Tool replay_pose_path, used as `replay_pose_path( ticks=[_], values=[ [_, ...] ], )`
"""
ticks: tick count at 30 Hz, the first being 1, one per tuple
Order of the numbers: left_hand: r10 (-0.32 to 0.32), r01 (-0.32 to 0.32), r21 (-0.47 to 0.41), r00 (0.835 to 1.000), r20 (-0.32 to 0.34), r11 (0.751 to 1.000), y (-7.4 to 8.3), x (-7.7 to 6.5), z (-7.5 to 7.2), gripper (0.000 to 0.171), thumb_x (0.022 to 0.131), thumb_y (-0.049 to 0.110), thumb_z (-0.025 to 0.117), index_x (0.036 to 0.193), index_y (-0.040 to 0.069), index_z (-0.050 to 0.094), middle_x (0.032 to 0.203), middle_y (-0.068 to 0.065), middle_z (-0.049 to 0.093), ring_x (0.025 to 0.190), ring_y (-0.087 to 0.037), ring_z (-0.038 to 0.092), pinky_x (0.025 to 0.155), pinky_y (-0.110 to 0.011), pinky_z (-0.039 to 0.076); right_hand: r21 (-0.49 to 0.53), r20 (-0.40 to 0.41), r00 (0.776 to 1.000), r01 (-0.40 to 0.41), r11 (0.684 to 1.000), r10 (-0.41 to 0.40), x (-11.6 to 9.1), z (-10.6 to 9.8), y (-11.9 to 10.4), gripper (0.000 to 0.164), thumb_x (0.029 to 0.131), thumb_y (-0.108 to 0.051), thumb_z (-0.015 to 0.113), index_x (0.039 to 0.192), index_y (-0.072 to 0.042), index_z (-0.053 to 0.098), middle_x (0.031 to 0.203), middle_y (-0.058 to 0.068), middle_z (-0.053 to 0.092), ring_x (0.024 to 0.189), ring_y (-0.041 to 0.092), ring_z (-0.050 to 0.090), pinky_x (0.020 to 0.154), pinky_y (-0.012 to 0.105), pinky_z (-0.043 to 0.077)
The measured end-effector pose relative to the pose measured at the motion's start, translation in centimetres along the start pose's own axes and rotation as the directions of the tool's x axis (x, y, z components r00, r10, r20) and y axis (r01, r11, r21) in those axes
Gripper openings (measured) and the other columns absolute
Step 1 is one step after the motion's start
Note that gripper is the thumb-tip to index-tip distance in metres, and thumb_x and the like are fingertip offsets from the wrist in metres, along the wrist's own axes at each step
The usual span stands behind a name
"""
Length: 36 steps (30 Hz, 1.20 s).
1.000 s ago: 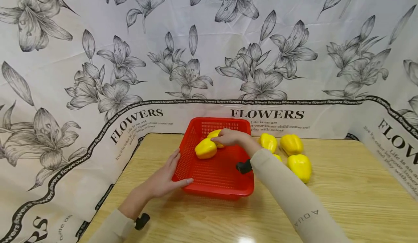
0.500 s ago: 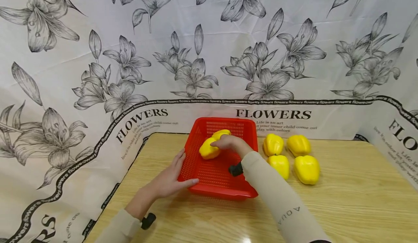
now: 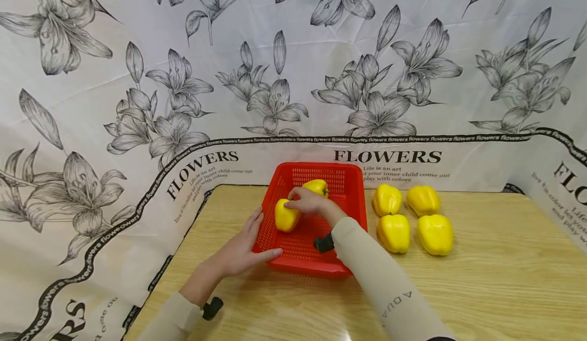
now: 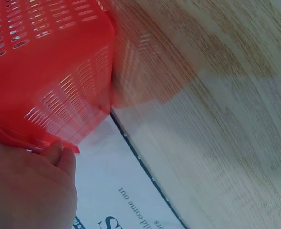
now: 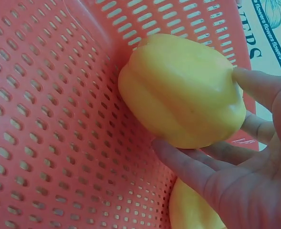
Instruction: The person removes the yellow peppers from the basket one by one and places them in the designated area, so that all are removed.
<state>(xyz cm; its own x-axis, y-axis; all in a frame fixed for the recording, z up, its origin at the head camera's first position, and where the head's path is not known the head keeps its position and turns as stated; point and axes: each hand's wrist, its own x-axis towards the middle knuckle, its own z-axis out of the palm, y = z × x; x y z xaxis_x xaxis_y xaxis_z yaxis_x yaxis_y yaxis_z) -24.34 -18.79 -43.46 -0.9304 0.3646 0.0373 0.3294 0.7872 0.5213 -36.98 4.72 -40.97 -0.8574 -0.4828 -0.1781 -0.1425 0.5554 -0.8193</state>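
A red perforated plastic basket [image 3: 307,264] stands on the table. In it, my right hand [image 3: 311,202] holds a yellow bell pepper [image 3: 285,218] near the left wall. The right wrist view shows the thumb on one side of this pepper [image 5: 178,90] and fingers along the other. A second yellow bell pepper [image 3: 315,187] lies behind it at the back of the basket, stem to the right. My left hand [image 3: 234,254] rests spread against the basket's front left corner, fingers along the left side and thumb over the front rim. In the left wrist view, its fingertips meet the rim.
Several yellow bell peppers [image 3: 394,233] stand in two rows on the wooden table [image 3: 495,280], right of the basket. A flower-printed cloth [image 3: 293,111] hangs behind the table and along its sides. My right forearm [image 3: 371,274] crosses over the basket's front right corner.
My right hand has moved from the rear pepper to the front one, which now stands turned and slightly nearer the left wall. The left hand keeps its place at the corner.
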Motion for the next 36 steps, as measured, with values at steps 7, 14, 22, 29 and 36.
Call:
replay_pose_path(
  ticks=[7,14,22,29,36],
  values=[
    [0.003,-0.003,0.0,1.0,0.002,1.0,0.0,0.1,0.1,0.118,0.085,0.081,0.057,0.166,0.012,0.007,0.172,0.007,-0.002,0.153,-0.029,0.025,0.119,-0.053,0.032,0.007,-0.015,1.0,0.003,1.0,-0.003,-0.5,0.3,-0.1,0.038,0.098,-0.031,0.071,0.123,-0.006,0.057,0.12,0.012,0.059,0.101,0.026,0.057,0.083,0.037,0.056],
    [0.01,-0.01,0.006,1.0,0.004,1.0,0.1,0.0,0.1,0.117,0.085,0.08,0.057,0.166,0.011,0.008,0.173,0.006,-0.002,0.152,-0.032,0.027,0.118,-0.054,0.033,-0.035,-0.063,0.997,0.034,0.999,-0.036,-1.0,-0.1,-0.4,0.044,0.099,-0.034,0.068,0.128,-0.003,0.056,0.121,0.013,0.06,0.104,0.026,0.057,0.087,0.037,0.054],
    [0.007,-0.007,0.009,1.0,0.004,1.0,0.0,0.1,0.1,0.116,0.085,0.08,0.058,0.166,0.014,0.007,0.172,0.007,-0.003,0.151,-0.032,0.029,0.118,-0.055,0.033,-0.076,-0.155,0.984,0.078,0.994,-0.089,-2.6,-1.8,-2.0,0.051,0.096,-0.033,0.073,0.13,0.003,0.061,0.128,0.019,0.063,0.115,0.032,0.061,0.094,0.043,0.055],
    [0.012,-0.012,-0.001,1.0,0.007,1.0,-0.2,0.2,0.3,0.118,0.085,0.081,0.058,0.166,0.015,0.005,0.172,0.006,-0.003,0.151,-0.031,0.028,0.118,-0.054,0.033,-0.042,-0.242,0.967,0.07,0.997,-0.078,-4.8,-3.7,-2.7,0.044,0.093,-0.034,0.077,0.119,0.002,0.07,0.118,0.015,0.069,0.106,0.028,0.062,0.087,0.038,0.055],
    [0.04,-0.04,0.001,0.999,-0.001,0.999,-0.2,0.1,-0.1,0.118,0.085,0.08,0.058,0.166,0.013,0.005,0.172,0.005,-0.002,0.153,-0.029,0.025,0.119,-0.052,0.033,-0.011,-0.221,0.968,0.124,0.992,-0.123,-7.1,-5.9,-2.8,0.033,0.096,-0.032,0.074,0.106,-0.001,0.075,0.105,0.012,0.071,0.093,0.023,0.061,0.081,0.038,0.054]
  ],
)
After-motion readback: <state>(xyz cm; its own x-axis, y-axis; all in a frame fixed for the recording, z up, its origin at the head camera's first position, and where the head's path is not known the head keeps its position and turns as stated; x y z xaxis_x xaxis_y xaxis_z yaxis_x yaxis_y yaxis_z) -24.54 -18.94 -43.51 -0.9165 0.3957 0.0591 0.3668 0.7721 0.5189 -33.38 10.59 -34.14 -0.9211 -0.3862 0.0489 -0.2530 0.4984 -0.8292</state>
